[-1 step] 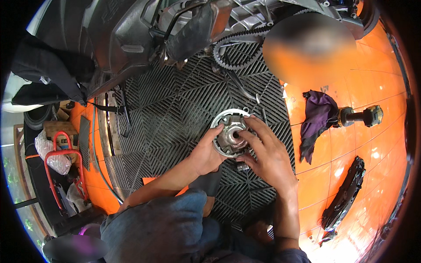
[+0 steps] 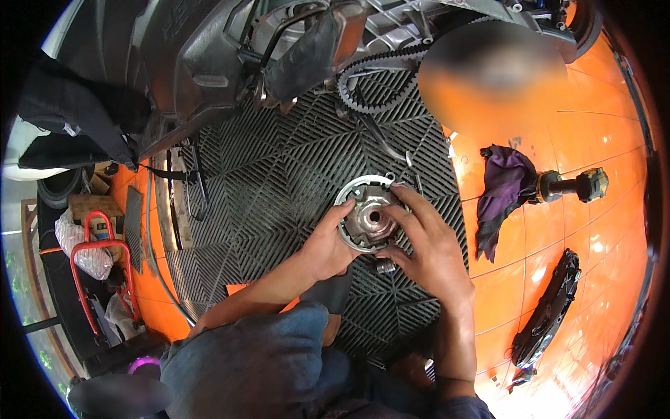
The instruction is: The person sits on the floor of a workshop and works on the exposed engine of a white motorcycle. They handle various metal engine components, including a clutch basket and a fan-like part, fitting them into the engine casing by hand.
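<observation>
Between my two hands, over the black ribbed mat, is a round silver scooter variator (image 2: 370, 222). Its open side faces up, showing a shiny ramp plate with a dark centre hole inside a pale rim. My left hand (image 2: 331, 241) grips the near left side, thumb over the rim. On the right, my right hand (image 2: 429, 244) curls round the rim, with one finger lying across the plate near the hole. What lies under the variator is hidden. Just below it on the mat sits a small metal cylinder, perhaps a socket (image 2: 385, 266).
A toothed drive belt (image 2: 380, 108) hangs from the scooter (image 2: 202, 70) ahead. Orange tiles at right carry a purple cloth (image 2: 504, 188), a cordless power tool (image 2: 572, 186) and a long black part (image 2: 548, 314). Far left stands a red tubular frame (image 2: 101, 244).
The fingers of my right hand have drawn back slightly from the variator's centre hole. My left hand keeps its hold.
</observation>
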Demonstrator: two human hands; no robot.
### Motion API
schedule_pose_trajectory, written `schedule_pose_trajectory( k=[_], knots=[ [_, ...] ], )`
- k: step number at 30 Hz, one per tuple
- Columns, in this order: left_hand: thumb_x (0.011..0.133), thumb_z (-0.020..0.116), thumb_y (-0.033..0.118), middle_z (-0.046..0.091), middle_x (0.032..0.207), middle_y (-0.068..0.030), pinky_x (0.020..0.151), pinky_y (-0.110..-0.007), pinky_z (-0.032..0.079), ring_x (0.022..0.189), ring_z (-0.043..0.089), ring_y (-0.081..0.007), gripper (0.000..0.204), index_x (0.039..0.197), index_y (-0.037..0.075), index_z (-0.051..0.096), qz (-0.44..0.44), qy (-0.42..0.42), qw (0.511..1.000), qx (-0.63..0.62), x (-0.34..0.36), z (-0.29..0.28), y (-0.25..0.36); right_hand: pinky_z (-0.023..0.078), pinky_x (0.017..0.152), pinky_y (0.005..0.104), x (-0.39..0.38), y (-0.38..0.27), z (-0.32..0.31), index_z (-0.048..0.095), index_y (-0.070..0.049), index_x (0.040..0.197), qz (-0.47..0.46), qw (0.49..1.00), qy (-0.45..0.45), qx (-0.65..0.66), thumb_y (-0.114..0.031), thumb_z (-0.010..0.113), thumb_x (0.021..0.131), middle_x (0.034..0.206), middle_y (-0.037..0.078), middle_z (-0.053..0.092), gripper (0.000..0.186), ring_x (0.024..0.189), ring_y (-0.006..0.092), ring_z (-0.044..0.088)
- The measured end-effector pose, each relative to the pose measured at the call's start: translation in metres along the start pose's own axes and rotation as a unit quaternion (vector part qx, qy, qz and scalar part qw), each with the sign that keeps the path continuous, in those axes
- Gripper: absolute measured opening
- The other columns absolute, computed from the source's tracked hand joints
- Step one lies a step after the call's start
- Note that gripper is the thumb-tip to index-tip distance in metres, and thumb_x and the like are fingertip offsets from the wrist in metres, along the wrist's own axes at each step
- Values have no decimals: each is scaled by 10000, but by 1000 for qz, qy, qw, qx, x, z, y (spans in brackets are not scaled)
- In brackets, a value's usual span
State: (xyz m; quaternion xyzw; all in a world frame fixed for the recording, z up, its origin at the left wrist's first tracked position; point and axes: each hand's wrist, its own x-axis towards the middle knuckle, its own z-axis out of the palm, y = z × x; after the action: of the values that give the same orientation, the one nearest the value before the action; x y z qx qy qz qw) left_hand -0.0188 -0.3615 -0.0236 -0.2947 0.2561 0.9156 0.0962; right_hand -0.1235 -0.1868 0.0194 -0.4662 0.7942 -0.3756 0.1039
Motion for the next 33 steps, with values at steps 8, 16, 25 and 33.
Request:
schedule_pose_trajectory(
  k=[8, 16, 25, 33],
  knots=[
    [1059, 470, 376, 622, 1382, -79, 1074, -416, 484, 1264, 606, -210, 493, 1449, 76, 496, -23, -124, 990, -70, -8, -7, 6, 499, 1054, 473, -1, 10, -13, 538, -86, 1394, -7, 1000, 19, 22, -222, 922, 595, 1476, 172, 522, 897, 1326, 389, 542],
    [1058, 481, 380, 630, 1364, -56, 1044, -403, 502, 1255, 609, -193, 477, 1446, 102, 502, -11, -128, 986, -106, -16, 2, 13, 484, 1078, 480, -5, 11, -5, 523, -76, 1425, -19, 999, 21, 45, -255, 942, 585, 1499, 190, 502, 955, 1355, 382, 530],
    [1004, 209, 747, 418, 1564, -176, 1130, -723, 316, 1393, 458, -419, 860, 1557, 107, 367, -38, -74, 994, -71, -28, 30, 55, 471, 1084, 502, 21, -16, -5, 580, -64, 1380, -59, 991, 104, 52, -274, 938, 627, 1468, 209, 513, 860, 1348, 411, 525],
    [1084, 259, 577, 486, 1510, -151, 1191, -568, 352, 1398, 482, -317, 687, 1511, 52, 380, -5, -279, 947, -156, -29, 23, 63, 461, 1075, 518, 30, -24, -6, 579, -98, 1373, -76, 990, 105, 53, -263, 932, 632, 1484, 221, 486, 837, 1369, 450, 491]
  ],
)
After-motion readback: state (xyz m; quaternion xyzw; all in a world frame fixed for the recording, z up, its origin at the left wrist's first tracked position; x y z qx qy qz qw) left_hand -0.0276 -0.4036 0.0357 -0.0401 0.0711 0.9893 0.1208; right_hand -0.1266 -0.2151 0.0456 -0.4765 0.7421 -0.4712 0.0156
